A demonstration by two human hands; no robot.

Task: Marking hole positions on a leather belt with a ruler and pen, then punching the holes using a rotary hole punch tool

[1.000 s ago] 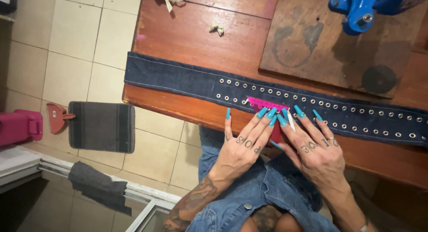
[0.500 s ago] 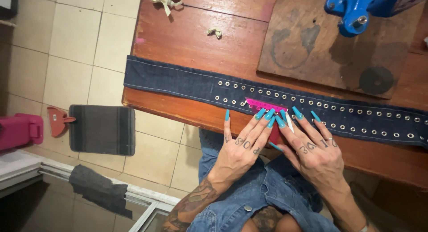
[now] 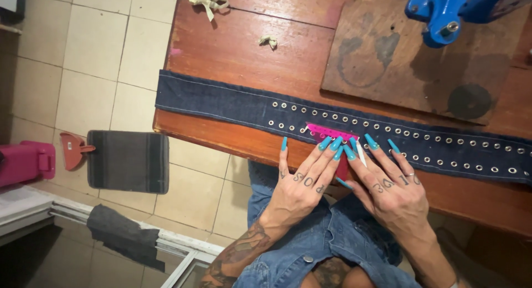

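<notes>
Measuring eyelet spacing: left hand (image 3: 302, 183) and right hand (image 3: 390, 185), fingers spread, pressing pink plastic ruler (image 3: 327, 132) onto long dark denim eyeleted strip (image 3: 233, 102); next, probably steady marking.

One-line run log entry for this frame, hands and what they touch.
left hand: fingertips on pink ruler | right hand: fingertips on ruler and denim strip | strip: flat along wooden table edge, eyelet rows

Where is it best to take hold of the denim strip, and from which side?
Probably the plain left end of the denim strip, from the table's left edge. That end has no eyelets, lies flat, and is free; both hands, left hand and right hand, press the middle.
</notes>
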